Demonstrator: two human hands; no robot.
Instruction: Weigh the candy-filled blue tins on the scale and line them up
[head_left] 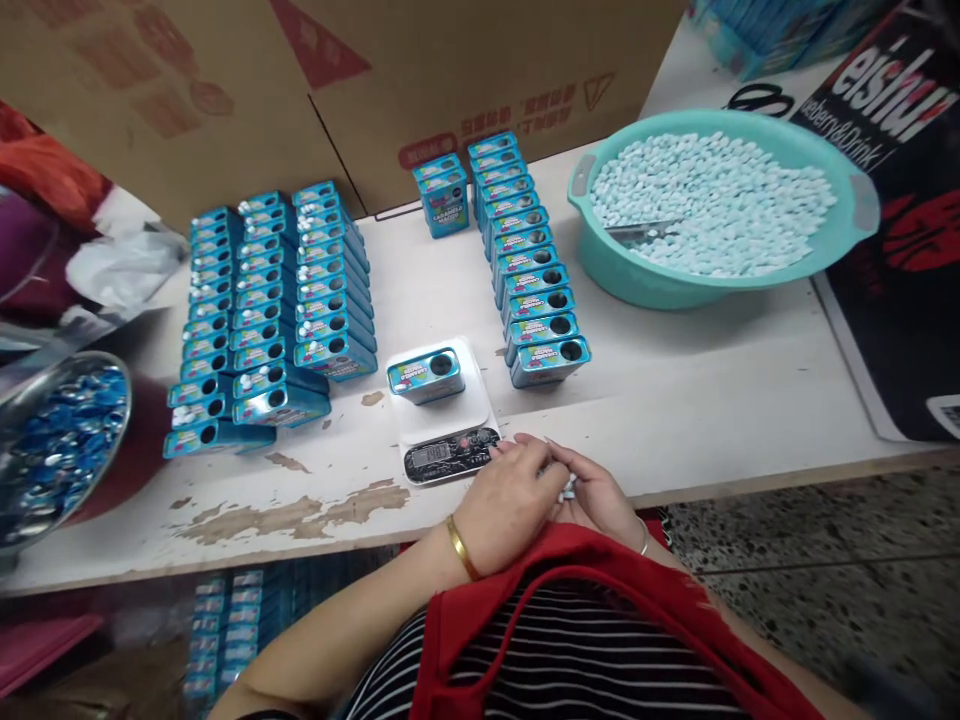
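Observation:
My right hand (598, 497) is cupped low at the table's front edge, holding small white candies (568, 489) in its palm. Over that palm bends my left hand (511, 497), its fingers curled down to the candies; whatever they pinch is hidden. Just beyond my hands lies a white kitchen scale (481, 398) with a black marbled panel and a lit number display. One blue tin (425, 376) stands upright on the scale, the round hole in its top facing up.
A turquoise basin (675, 290) of pale candies, with a metal scoop (641, 230) in it, stands right. Rows of similar tins (544, 362) reach back beyond the scale, and more tins (336, 352) fill the left. A metal bowl (124, 440) holds blue caps. A cardboard box (390, 90) borders the back.

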